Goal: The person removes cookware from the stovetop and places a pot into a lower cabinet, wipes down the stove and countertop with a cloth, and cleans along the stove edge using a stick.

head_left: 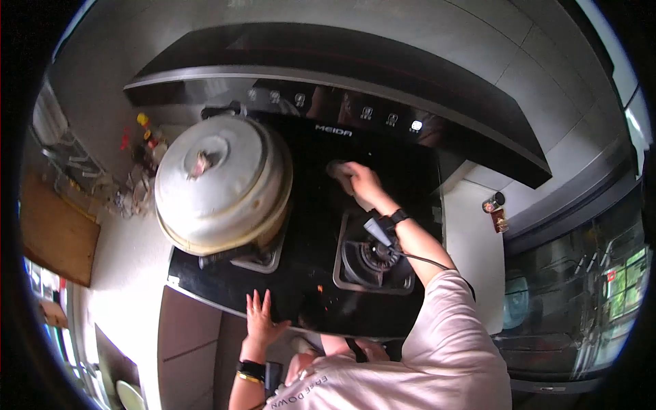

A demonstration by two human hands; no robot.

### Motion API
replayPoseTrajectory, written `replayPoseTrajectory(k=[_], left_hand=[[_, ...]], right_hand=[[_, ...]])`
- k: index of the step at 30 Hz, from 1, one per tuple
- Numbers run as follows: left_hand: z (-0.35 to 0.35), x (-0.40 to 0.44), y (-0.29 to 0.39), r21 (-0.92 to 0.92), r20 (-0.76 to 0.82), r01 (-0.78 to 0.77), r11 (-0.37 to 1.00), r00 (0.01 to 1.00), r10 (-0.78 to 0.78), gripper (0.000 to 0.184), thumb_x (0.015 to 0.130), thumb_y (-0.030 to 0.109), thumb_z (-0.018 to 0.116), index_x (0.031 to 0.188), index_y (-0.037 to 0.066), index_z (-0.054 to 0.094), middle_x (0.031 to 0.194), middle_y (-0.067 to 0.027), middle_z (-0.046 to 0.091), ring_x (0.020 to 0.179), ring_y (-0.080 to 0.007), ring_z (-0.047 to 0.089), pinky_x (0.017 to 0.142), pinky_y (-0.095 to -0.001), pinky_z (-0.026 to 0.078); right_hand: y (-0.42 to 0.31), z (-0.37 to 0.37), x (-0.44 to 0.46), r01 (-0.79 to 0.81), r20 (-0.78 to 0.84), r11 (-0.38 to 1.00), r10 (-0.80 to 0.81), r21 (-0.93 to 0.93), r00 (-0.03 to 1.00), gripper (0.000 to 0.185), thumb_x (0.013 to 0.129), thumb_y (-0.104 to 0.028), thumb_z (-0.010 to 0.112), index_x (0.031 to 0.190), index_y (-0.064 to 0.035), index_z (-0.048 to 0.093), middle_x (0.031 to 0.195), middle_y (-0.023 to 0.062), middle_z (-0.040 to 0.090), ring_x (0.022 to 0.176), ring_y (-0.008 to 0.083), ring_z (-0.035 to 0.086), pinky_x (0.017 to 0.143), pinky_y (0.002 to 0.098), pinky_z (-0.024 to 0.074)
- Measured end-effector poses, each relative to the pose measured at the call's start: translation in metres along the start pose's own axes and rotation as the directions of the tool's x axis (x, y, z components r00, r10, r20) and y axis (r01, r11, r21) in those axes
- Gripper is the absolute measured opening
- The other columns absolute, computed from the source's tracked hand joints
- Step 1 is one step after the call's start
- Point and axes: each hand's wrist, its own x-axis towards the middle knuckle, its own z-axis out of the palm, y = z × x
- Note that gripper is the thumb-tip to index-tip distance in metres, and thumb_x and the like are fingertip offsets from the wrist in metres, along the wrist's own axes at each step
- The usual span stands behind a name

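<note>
My right hand (363, 186) reaches over the back middle of the black glass gas stove (307, 205). Its fingers are closed round a small greyish, blurred wad (335, 168), whose kind I cannot make out, down at the stove top. Spread fingers show on my left hand (260, 321), which rests at the front edge of the stove and holds nothing. Right of centre, the bare burner (376, 263) lies under my right forearm. Small orange crumbs (320, 289) dot the glass near the front.
A large lidded metal pot (219, 184) covers the left burner. Above the back of the stove hangs a dark range hood (342, 75). Bottles (147, 133) stand on the left counter, with a wooden board (58, 225) farther left. A small jar (493, 201) stands on the right counter.
</note>
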Motion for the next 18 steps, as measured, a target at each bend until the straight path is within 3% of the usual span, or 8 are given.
replayPoseTrajectory(k=[1,2,3,4,6,9,11,18], left_hand=[[0.002,0.002,0.006,0.020,0.032,0.032,0.999,0.999,-0.033,0.107,0.050,0.040,0.081,0.138,0.011,0.026,0.140,-0.0273,0.018,0.129,-0.0478,0.016,0.106,-0.0494,0.021],[0.003,0.004,0.014,0.035,0.054,0.063,0.997,0.996,-0.065,0.110,0.049,0.041,0.081,0.138,0.011,0.025,0.141,-0.0268,0.014,0.130,-0.0475,0.013,0.106,-0.0494,0.021],[0.006,0.004,0.020,0.123,0.069,0.080,0.989,0.994,-0.088,0.113,0.045,0.042,0.082,0.138,0.011,0.025,0.143,-0.0257,0.011,0.131,-0.0461,0.010,0.107,-0.0492,0.020],[0.004,0.005,0.027,0.159,0.085,0.109,0.981,0.989,-0.124,0.115,0.045,0.043,0.082,0.138,0.011,0.024,0.143,-0.0255,0.009,0.132,-0.0454,0.008,0.107,-0.0492,0.018],[0.007,0.008,0.027,0.211,0.110,0.136,0.968,0.981,-0.162,0.118,0.043,0.046,0.082,0.139,0.011,0.023,0.144,-0.0255,0.008,0.132,-0.0452,0.007,0.108,-0.0497,0.016],[0.006,0.010,0.029,0.238,0.150,0.146,0.960,0.971,-0.184,0.121,0.042,0.052,0.080,0.139,0.010,0.022,0.144,-0.0265,0.006,0.132,-0.0459,0.004,0.108,-0.0511,0.014],[0.001,0.012,0.032,0.238,0.178,0.145,0.961,0.966,-0.190,0.122,0.043,0.057,0.078,0.140,0.010,0.021,0.142,-0.0281,0.011,0.132,-0.0470,0.005,0.107,-0.0524,0.013],[0.003,0.016,0.030,0.228,0.182,0.162,0.960,0.962,-0.205,0.122,0.042,0.061,0.077,0.139,0.011,0.023,0.138,-0.0292,0.018,0.128,-0.0487,0.016,0.106,-0.0540,0.015]], right_hand=[[-0.009,0.008,0.009,0.044,0.068,0.996,-0.039,-0.078,0.997,0.033,0.079,-0.006,0.050,0.110,-0.0102,0.059,0.100,0.0132,0.063,0.094,0.0305,0.061,0.081,0.0365,0.0489],[0.002,0.031,0.018,-0.119,0.197,0.987,0.097,0.107,0.976,0.030,0.079,-0.016,0.061,0.109,-0.0124,0.060,0.101,0.0112,0.063,0.094,0.0311,0.060,0.080,0.0377,0.0486],[0.017,0.061,0.031,0.169,0.126,0.971,-0.149,-0.168,0.981,0.033,0.076,-0.026,0.067,0.107,-0.0144,0.062,0.103,0.0105,0.061,0.095,0.0289,0.059,0.080,0.0379,0.0482],[0.012,0.076,0.039,0.210,0.135,0.958,-0.186,-0.193,0.973,0.031,0.077,-0.029,0.065,0.104,-0.0145,0.062,0.105,0.0114,0.059,0.097,0.0280,0.058,0.081,0.0385,0.0476],[0.028,0.121,0.065,0.302,0.139,0.952,-0.306,0.051,0.942,0.033,0.078,-0.032,0.063,0.107,-0.0162,0.061,0.106,0.0120,0.059,0.097,0.0292,0.058,0.081,0.0398,0.0470],[0.009,0.155,0.097,0.325,0.239,0.940,-0.293,-0.105,0.926,0.035,0.080,-0.027,0.060,0.112,-0.0114,0.057,0.105,0.0142,0.059,0.096,0.0298,0.058,0.083,0.0396,0.0462],[0.012,0.185,0.123,0.282,0.432,0.945,-0.188,-0.165,0.882,0.035,0.083,-0.025,0.055,0.115,-0.0125,0.055,0.113,0.0131,0.055,0.102,0.0294,0.054,0.087,0.0388,0.0434],[0.018,0.220,0.149,0.270,0.578,0.963,-0.234,0.024,0.782,0.034,0.086,-0.022,0.052,0.119,-0.0127,0.053,0.117,0.0114,0.053,0.108,0.0269,0.051,0.092,0.0374,0.0404]])
